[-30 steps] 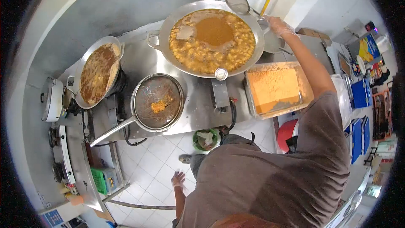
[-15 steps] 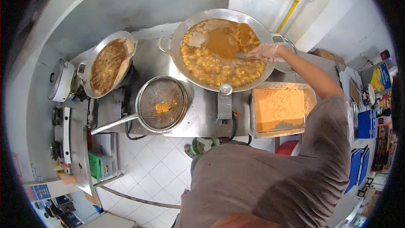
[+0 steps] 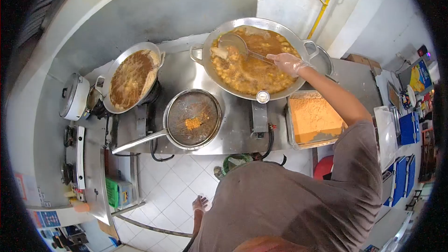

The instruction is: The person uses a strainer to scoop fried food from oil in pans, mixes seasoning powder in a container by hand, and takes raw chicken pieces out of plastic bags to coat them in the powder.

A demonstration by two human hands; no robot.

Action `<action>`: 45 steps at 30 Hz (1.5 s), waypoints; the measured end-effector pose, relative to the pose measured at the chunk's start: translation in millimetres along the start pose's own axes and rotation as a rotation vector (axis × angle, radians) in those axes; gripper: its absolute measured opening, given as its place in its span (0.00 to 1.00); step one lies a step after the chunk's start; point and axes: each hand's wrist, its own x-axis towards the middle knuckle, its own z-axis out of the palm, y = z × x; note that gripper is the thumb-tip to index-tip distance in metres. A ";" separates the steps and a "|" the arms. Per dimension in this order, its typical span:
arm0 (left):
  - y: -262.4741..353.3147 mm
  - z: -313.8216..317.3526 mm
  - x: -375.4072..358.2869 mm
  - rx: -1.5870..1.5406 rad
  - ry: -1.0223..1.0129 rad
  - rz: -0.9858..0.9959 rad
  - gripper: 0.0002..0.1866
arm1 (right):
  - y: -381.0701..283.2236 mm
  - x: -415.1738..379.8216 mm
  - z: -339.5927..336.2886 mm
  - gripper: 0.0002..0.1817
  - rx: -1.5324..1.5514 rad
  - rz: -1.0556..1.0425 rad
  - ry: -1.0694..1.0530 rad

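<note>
The gloved right hand (image 3: 285, 64) is closed round the handle of the skimmer (image 3: 233, 44); the skimmer's mesh head is at the far left part of the large wok (image 3: 199, 55), among the frothing oil and golden pieces (image 3: 242, 80); the left hand (image 3: 200, 203) hangs low over the tiled floor (image 3: 170, 191) – open, fingers loosely bent; the round strainer (image 3: 192, 119) rests on the steel tabletop (image 3: 233, 133) – left of the thermometer (image 3: 262, 96).

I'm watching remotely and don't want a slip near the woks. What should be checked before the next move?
1. Right hand gripping the skimmer: ok.
2. Skimmer's mesh within the large wok's rim: ok.
3. Left hand away from both woks: ok.
4. Long-handled strainer free of crumbs: not ok.
5. Dial thermometer reading: cannot tell, too small.
</note>
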 end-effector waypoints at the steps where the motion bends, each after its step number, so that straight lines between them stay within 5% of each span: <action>1: 4.9 -4.2 8.2 -0.137 0.043 -0.091 0.25 | -4.8 -7.5 -1.2 0.27 0.042 0.053 0.005; 8: 22.5 -27.4 22.7 -0.122 0.029 -0.225 0.21 | -15.9 -55.3 12.0 0.25 0.384 0.075 0.194; 12: 32.5 -33.9 16.5 0.048 -0.042 -0.213 0.19 | -82.4 -92.5 -20.9 0.23 0.804 0.512 -0.028; 13: 35.8 -36.7 14.6 0.114 -0.052 -0.222 0.19 | -86.5 -95.0 -19.2 0.24 0.820 0.555 -0.060; 16: 26.9 -46.0 23.9 0.040 -0.092 -0.231 0.18 | -46.3 -91.8 29.8 0.24 0.397 0.242 0.086; 17: 22.3 -52.7 28.7 0.305 -0.140 -0.069 0.18 | -47.5 -94.1 36.8 0.24 0.351 0.192 0.126; 18: 12.9 -59.2 38.5 0.147 -0.131 -0.150 0.19 | -49.1 -96.3 43.4 0.24 0.303 0.144 0.167; 21: -18.3 -84.4 83.1 -0.227 -0.167 -0.324 0.22 | -82.6 -108.8 32.8 0.24 0.622 0.326 0.160; 27: -18.5 -125.7 100.7 -0.118 -0.184 -0.256 0.26 | -83.8 -115.7 50.5 0.25 0.656 0.426 0.173; 31: 3.4 -132.6 73.8 -0.078 -0.072 -0.243 0.27 | -178.2 -132.8 -12.5 0.25 0.729 0.652 0.031; 33: 0.9 -137.1 67.2 -0.050 -0.049 -0.210 0.28 | -193.8 -140.9 1.7 0.26 0.596 0.531 0.088; 35: -2.6 -137.8 64.3 -0.080 -0.032 -0.231 0.27 | -180.2 -151.1 61.5 0.28 0.355 0.190 0.320; 37: -11.2 -136.9 63.1 -0.102 -0.038 -0.270 0.27 | -215.7 -157.6 105.7 0.30 0.529 0.210 0.357; 39: -21.2 -134.3 65.1 -0.127 -0.057 -0.323 0.27 | -268.1 -154.1 133.0 0.32 0.339 0.120 0.353; 41: 16.8 -126.5 22.3 0.217 -0.235 -0.202 0.25 | -281.2 -141.5 175.9 0.34 0.293 0.095 0.233; 44: 16.0 -127.3 12.3 0.145 -0.226 -0.247 0.22 | -292.9 -126.0 174.2 0.36 0.039 0.072 0.163; 45: 18.3 -129.4 9.7 0.103 -0.218 -0.264 0.22 | -290.9 -125.2 182.1 0.36 0.017 0.000 0.306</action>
